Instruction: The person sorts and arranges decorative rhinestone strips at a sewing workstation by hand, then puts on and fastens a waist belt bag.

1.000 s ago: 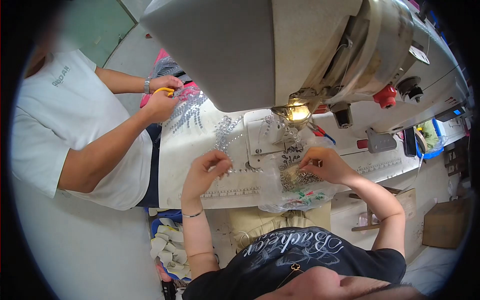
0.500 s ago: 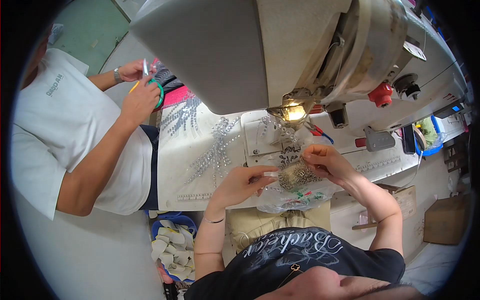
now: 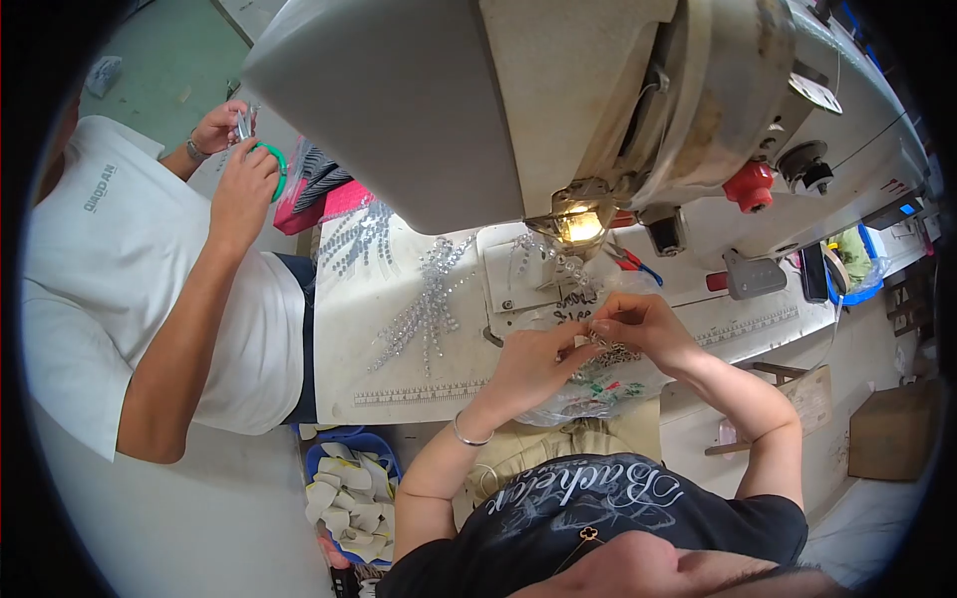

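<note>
My left hand (image 3: 541,367) and my right hand (image 3: 646,331) meet over a clear plastic bag (image 3: 568,403) at the table's near edge. Both are closed, fingertips pinched together; whatever they hold between them is too small to name. Beneath the fingers, many small shiny metal pieces (image 3: 620,356) lie on the bag, partly covered by my hands. Just beyond is the lit needle area of a sewing machine (image 3: 580,225). Strands of clear beads (image 3: 427,299) spread over the table to the left of my hands.
At the left a co-worker in a white shirt (image 3: 169,289) holds green-handled scissors (image 3: 276,171). Red-and-blue pliers (image 3: 635,263) lie behind my right hand. A blue bin of white scraps (image 3: 349,498) stands below the table. The machine head (image 3: 389,110) overhangs the table.
My left hand has moved right, from beside the metal pieces to my right hand's fingertips. My right hand has shifted slightly left. The co-worker's hands and scissors have moved left.
</note>
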`<state>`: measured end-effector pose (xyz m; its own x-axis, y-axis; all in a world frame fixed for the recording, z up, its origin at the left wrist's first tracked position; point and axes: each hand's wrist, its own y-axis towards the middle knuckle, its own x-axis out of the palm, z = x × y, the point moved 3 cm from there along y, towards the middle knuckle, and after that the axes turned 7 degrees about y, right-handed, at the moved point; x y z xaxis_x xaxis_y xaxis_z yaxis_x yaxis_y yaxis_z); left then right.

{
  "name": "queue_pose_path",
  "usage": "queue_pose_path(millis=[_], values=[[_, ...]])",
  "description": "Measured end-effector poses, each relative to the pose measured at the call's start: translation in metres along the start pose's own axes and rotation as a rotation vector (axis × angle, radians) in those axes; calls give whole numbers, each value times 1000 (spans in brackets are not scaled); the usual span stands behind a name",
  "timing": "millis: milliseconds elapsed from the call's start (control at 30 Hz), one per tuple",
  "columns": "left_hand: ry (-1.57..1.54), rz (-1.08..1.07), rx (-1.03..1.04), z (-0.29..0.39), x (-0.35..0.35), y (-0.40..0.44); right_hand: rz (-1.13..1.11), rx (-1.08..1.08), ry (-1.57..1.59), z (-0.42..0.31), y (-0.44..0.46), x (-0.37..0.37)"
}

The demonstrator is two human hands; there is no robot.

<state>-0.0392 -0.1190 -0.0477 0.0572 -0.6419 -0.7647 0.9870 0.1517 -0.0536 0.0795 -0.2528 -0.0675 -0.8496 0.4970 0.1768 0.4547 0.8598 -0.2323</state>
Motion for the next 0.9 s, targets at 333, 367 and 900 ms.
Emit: queue_pose_path(millis=[333,367,900], values=[[217,-114,-5,-5,-1,-2,94,10,-42,-5,-8,-13],[161,-51,74,-8,-1,-3,102,-103,-150,-7,-10,-15],[-523,79,6,-19,-17,-18,61,-251,-140,-4,-14,1]])
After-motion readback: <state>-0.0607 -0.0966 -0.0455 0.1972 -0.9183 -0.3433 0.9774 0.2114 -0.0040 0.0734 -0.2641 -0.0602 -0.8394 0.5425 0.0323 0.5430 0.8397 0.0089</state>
